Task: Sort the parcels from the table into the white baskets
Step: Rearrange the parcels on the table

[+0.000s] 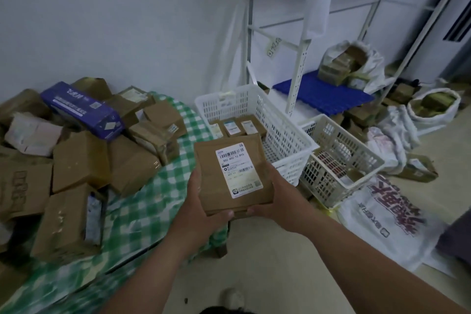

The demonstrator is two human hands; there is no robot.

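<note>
My left hand (204, 201) and right hand (277, 199) grip the flat brown cardboard parcel (233, 176) between curled fingers (224, 214), near the white plastic basket (277, 132).

Two bare forearms and hands, head view.
The left hand (201, 201) and right hand (277, 194) wear no gloves, rings or watch; both forearms, entering from the frame's lower edge, are sleeveless throughout.

Both hands, left (204, 201) and right (277, 194), extended forward, fingers curled.
</note>
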